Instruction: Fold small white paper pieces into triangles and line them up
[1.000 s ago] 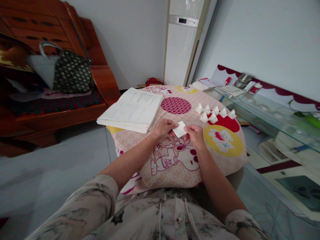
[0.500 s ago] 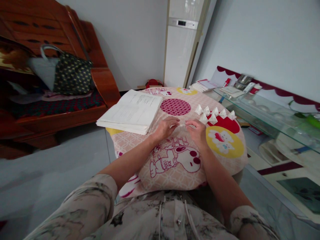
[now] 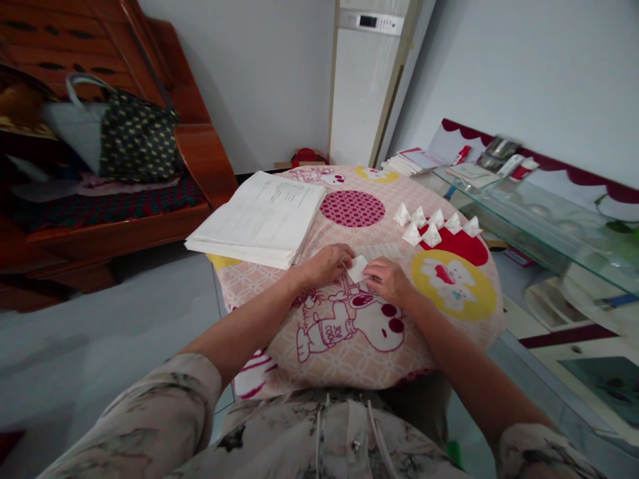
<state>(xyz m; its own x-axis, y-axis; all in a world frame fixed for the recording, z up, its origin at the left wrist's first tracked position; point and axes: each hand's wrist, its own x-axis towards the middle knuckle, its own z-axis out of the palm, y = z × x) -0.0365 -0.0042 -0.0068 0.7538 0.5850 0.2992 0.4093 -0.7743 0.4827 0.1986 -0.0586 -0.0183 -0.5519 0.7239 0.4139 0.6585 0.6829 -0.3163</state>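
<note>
Between my two hands is a small folded piece of white paper, tilted so that one flat face shows. My left hand pinches its left edge, and my right hand pinches the right edge. Both hands are just above the cloth-covered round table. Several small white folded paper pyramids stand in two rows beyond my right hand, partly over a red patch of the cloth. Left of my hands lies a thick stack of white paper sheets, the top one printed with some text.
On the right, a glass shelf unit holds metal bowls and other items. Booklets are piled at the table's far right edge. A wooden bench with a dark patterned bag is on the left. A tall white cabinet-like appliance stands behind.
My hands have come slightly nearer to me. The paper, seen edge-on as a thin strip before, now shows a flat square-like face. The view has shifted a little.
</note>
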